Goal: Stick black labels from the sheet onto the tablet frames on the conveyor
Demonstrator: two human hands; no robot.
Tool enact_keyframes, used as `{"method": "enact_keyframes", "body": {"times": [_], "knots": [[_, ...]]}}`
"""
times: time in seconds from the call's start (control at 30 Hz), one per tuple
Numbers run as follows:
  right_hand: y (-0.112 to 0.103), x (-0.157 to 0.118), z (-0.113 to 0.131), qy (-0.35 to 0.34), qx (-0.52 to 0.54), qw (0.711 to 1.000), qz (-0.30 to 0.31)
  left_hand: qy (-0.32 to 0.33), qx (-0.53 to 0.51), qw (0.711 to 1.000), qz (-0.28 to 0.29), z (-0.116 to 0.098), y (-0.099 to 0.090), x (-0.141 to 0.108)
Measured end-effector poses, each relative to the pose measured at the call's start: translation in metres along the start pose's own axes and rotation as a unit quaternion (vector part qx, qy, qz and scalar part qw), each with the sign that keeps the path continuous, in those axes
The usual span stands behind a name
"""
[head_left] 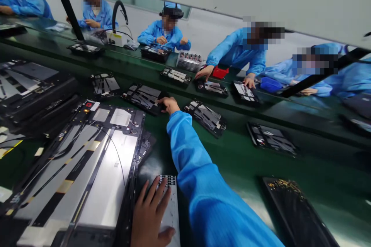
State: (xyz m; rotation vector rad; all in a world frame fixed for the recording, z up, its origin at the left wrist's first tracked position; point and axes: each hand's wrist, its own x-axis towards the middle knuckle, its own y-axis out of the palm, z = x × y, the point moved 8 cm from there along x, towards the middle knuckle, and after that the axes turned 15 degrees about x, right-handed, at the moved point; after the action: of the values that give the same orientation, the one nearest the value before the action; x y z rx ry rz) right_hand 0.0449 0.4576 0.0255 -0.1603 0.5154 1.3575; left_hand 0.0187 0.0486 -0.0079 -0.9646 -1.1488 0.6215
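My right hand (170, 105) is stretched far out across the green bench, its fingers closed on the right edge of an opened tablet (142, 97) whose inside faces up. Close to me, my left hand (151, 214) lies with fingers spread on a white sheet (173, 210) that carries rows of small black parts. Left of that hand is a large opened tablet (108, 170), showing silver battery panels, black flex strips and a thin black cable. Part of another opened tablet (146, 144) sticks out from behind it.
More opened tablets (205, 117) lie along the bench, one (271, 139) further right. A dark tray with gold-coloured bits (298, 208) is at lower right. Stacked black tablets (37, 92) stand at left. Co-workers in blue sit opposite; one person's hand (205, 72) touches a tablet (212, 88).
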Motion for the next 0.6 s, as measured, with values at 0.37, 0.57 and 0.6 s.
{"method": "enact_keyframes", "body": {"times": [0.37, 0.57, 0.6], "knots": [[-0.118, -0.101, 0.022, -0.005, 0.035, 0.998, -0.056, 0.041, -0.079, 0.986, 0.143, 0.008, 0.004, -0.010], [-0.283, -0.211, -0.026, 0.030, 0.027, 0.995, -0.096, 0.110, -0.149, 0.965, 0.188, 0.003, -0.011, -0.032], [-0.302, -0.227, -0.039, 0.038, 0.030, 0.994, -0.098, 0.124, -0.144, 0.966, 0.176, 0.003, -0.016, -0.033]]}}
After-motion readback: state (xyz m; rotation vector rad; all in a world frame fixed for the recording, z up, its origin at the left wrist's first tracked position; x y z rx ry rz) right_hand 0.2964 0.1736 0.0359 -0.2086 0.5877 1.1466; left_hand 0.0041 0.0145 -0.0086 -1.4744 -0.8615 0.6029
